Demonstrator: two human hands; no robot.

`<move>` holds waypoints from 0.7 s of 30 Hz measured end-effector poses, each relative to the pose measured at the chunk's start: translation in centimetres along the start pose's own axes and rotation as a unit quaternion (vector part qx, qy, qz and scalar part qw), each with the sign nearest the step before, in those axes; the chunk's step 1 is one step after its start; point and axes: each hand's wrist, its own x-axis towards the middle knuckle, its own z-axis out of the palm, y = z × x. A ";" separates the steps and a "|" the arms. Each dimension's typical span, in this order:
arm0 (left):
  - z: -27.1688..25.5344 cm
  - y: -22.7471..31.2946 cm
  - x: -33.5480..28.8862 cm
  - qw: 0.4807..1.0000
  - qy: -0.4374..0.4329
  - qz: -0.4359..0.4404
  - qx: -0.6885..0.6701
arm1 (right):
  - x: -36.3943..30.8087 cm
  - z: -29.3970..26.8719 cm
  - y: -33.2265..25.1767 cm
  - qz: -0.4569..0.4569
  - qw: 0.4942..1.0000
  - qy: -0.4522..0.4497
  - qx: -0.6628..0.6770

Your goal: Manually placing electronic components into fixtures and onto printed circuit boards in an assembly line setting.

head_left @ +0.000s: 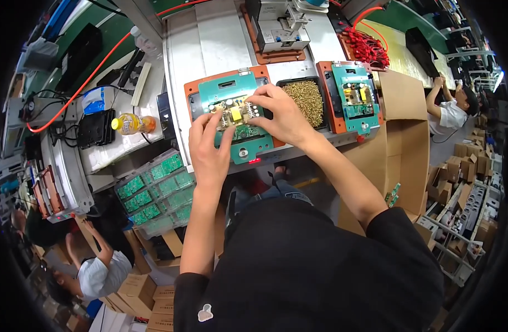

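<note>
- The circuit board (235,114) with the yellow component lies on the green fixture plate (255,147), in front of the person.
- The left hand (209,146) is half open, its fingers curved at the left part of the board; I cannot tell if it grips.
- The right hand (284,117) bends thumb and index finger toward each other at the right part; its hold also I cannot tell.
- Small brass-coloured parts (302,100) fill the tray beside.
</note>
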 end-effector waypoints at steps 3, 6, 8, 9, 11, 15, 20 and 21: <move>0.0 0.0 -0.3 0.999 0.027 -0.002 0.023 | 0.2 0.1 -0.8 0.014 0.999 -0.033 0.004; 0.0 -0.5 -0.2 0.999 0.033 -0.005 0.019 | 0.4 0.0 -1.5 0.028 0.998 -0.057 0.001; 0.2 -0.8 -0.2 0.999 0.031 -0.014 0.015 | 0.4 0.4 -1.3 0.020 0.999 -0.047 -0.001; 0.3 -1.0 -0.2 0.999 0.038 -0.008 0.005 | 0.4 0.6 -1.3 0.012 0.999 -0.037 -0.004; 0.4 -1.1 -0.2 0.999 0.044 -0.003 -0.004 | 0.3 0.6 -1.3 0.009 0.999 -0.031 -0.012; 0.5 -0.8 0.1 0.999 0.037 -0.006 -0.017 | 0.3 0.5 -1.3 0.008 0.999 -0.023 -0.036; -0.4 -1.3 0.3 0.999 0.038 -0.004 -0.008 | 0.4 0.1 -1.4 0.002 1.000 -0.005 -0.021; -1.0 -1.3 0.3 0.999 0.049 0.000 -0.008 | 0.1 -0.7 -1.8 0.001 1.000 -0.009 -0.018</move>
